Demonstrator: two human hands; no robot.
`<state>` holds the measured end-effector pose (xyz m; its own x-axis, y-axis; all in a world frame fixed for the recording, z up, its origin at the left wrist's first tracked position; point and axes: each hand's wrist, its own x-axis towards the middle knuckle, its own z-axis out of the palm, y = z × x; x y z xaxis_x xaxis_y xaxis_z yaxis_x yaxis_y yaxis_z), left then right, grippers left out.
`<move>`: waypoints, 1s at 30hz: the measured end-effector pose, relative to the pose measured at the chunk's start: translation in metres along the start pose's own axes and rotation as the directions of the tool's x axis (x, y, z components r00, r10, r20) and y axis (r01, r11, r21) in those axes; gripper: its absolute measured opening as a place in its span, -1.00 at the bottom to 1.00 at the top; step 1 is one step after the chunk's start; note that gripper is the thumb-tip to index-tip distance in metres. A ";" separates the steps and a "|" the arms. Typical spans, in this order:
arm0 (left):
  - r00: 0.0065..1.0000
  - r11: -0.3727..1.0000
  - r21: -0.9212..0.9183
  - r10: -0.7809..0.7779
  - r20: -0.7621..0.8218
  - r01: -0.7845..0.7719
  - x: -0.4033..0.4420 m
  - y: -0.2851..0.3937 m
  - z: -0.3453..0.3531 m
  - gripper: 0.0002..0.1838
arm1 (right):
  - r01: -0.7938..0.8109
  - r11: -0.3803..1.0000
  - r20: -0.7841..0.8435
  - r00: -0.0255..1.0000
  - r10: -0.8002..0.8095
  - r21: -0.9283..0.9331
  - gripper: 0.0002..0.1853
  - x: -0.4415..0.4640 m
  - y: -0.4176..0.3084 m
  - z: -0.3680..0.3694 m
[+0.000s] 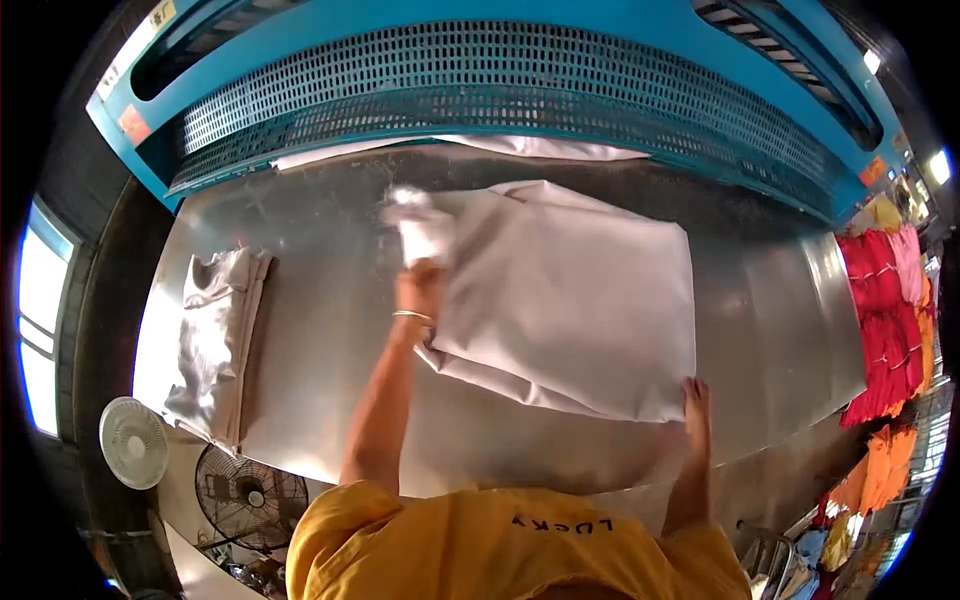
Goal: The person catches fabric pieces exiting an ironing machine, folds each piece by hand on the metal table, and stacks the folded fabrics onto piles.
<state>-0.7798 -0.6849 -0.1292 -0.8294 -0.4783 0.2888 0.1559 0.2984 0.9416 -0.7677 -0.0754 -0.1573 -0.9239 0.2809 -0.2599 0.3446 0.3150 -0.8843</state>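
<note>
A pale folded cloth lies spread on the shiny metal table, its upper left part bunched and blurred. My left hand is closed around that bunched part at the cloth's left side, with a band on the wrist. At the cloth's lower right corner, my right hand touches the edge; its fingers point away from me, and whether they pinch the fabric is unclear.
Another pale folded cloth rests at the table's left end. A blue machine with a perforated guard spans the far side, pale fabric beneath it. Red bundles hang at right. Two fans stand lower left.
</note>
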 end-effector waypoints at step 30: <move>0.799 0.863 -0.421 -0.452 -0.397 0.279 -0.137 0.107 -0.162 -0.83 | 0.459 0.793 0.532 0.587 -0.609 0.401 -0.70 -0.121 -0.348 0.439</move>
<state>-0.5621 -0.7212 -0.0396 -0.5205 -0.8445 -0.1259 0.1295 -0.2238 0.9660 -0.8491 -0.6174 0.0118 -0.8414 -0.5097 0.1797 -0.2173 0.0147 -0.9760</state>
